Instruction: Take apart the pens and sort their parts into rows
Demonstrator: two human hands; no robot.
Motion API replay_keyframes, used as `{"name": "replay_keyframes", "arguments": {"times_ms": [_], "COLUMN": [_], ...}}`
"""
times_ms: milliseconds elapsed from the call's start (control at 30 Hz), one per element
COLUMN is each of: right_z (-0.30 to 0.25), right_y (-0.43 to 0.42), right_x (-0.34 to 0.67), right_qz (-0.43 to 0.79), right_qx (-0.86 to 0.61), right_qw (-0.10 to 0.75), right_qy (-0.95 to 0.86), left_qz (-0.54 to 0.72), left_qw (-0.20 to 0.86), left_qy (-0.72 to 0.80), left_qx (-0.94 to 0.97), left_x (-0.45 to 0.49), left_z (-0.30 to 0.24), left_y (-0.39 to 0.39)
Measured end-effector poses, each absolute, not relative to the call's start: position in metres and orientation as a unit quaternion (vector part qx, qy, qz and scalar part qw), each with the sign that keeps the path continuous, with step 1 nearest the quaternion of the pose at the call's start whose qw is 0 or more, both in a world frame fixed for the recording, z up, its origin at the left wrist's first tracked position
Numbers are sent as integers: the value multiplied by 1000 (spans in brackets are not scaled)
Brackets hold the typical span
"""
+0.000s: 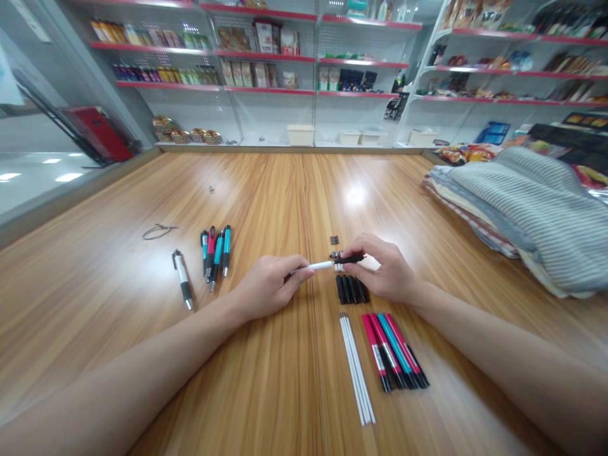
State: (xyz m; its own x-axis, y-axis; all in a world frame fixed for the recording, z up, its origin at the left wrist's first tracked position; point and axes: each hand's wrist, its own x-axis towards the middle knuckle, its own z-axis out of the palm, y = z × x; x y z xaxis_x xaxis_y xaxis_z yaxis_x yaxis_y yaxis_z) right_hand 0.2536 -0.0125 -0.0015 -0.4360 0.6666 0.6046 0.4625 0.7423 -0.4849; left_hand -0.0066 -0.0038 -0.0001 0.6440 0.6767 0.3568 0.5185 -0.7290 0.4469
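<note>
My left hand [273, 285] is closed in a pinch on a slim white pen tube [322, 266] held level above the table. At its right end is a black pen part [349, 259], pinched by my right hand [387, 269]; the two pieces meet or nearly meet. Just below my right hand lie several black rubber grips [351, 289] in a row. Small metal pen tips [335, 254] and small dark springs [334, 240] sit beyond, partly covered. Nearer me are white refills [356, 370] and several pink and teal pen barrels [396, 351] with black ends.
On the left lie several assembled pens [216, 253], a white pen [182, 278] and a thin grey loop [159, 232]. A tiny metal piece [211, 189] is farther back. Folded cloths [527, 215] are piled at the right edge. Stocked shelves [266, 57] stand behind the table.
</note>
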Motion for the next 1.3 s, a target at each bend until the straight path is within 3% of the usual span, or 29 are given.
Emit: {"name": "replay_keyframes", "arguments": {"times_ms": [400, 700, 1300], "right_z": [0, -1, -1], "right_y": [-12, -15, -13], "right_x": [254, 245, 251], "right_qz": [118, 72, 104], "right_qx": [-312, -257, -329], "right_qw": [402, 374, 383], "right_qy": [-853, -888, -857], "left_qz": [311, 256, 165], "left_qw": [229, 13, -25], "left_qy": [329, 278, 378], "left_qx": [862, 926, 911], "left_x": [-9, 1, 1], "left_z": [0, 2, 3], "left_y": [-3, -12, -12]}}
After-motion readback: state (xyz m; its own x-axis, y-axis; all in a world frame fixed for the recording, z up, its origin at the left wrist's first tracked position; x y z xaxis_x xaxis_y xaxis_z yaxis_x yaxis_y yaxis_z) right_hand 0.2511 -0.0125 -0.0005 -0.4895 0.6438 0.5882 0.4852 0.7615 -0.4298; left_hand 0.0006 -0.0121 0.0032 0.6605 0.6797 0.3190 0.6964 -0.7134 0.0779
